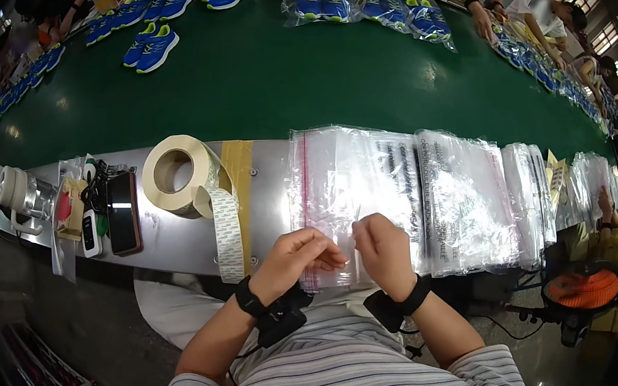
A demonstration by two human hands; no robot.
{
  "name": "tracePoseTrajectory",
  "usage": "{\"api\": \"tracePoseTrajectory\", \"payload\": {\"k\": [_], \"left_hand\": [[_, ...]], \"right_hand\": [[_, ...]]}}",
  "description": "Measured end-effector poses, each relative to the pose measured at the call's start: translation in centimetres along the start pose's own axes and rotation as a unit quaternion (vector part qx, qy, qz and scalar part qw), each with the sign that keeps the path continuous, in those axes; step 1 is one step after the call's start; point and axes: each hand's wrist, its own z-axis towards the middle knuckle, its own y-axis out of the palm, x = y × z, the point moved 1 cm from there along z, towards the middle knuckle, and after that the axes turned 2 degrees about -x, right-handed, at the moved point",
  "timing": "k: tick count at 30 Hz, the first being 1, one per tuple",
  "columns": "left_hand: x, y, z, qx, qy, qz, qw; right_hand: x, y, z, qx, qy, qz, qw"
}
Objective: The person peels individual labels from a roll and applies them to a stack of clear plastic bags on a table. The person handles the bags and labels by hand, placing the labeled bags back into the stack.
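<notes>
Over the near edge of a stack of clear plastic bags (354, 175) with a pink strip, my two hands face each other a short way apart. My left hand (302, 256) has loosely bent, partly stretched fingers pointing right, and nothing shows in it. My right hand (388, 256) is closed in a pinch, thumb against forefinger; whatever is between the fingertips is too small to make out. To the left stands a big roll of paper stickers (160, 166), its loose printed strip (226, 233) hanging toward the bench edge.
More stacked bags (467, 206) lie to the right. A phone (123, 214), a white power strip (91, 235) and a clear jug (31, 195) are at left. Blue shoes (152, 47), some bagged (384, 4), sit on the green belt (263, 70). An orange fan (581, 287) stands right; other people work around.
</notes>
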Motion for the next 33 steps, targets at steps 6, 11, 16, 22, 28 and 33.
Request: {"api": "tracePoseTrajectory", "payload": {"k": [6,11,16,22,28,33], "left_hand": [[-0.4,-0.7,2.1,0.098,-0.026,-0.034,0.994],[-0.8,0.0,-1.5,0.185,0.084,0.011,0.979],[-0.7,-2.1,-9.7,0.465,0.242,0.394,0.755],[-1.8,-5.7,-7.4,0.393,0.097,0.451,0.796],[1.5,-2.2,-5.8,0.322,0.204,-0.117,0.917],[2.3,-2.5,-4.8,0.345,0.24,-0.136,0.897]], "right_hand": [[3.3,-7.5,0.5,0.13,0.238,0.35,0.897],[7.3,-18.0,-4.4,0.362,0.255,0.084,0.893],[8.3,-18.8,-8.8,0.411,0.197,-0.32,0.831],[-0.2,-6.6,-0.6,0.065,-0.103,-0.158,0.98],[-5.9,4.5,2.1,-0.375,-0.065,0.149,0.913],[-6.6,5.1,2.4,-0.445,0.15,0.279,0.837]]}}
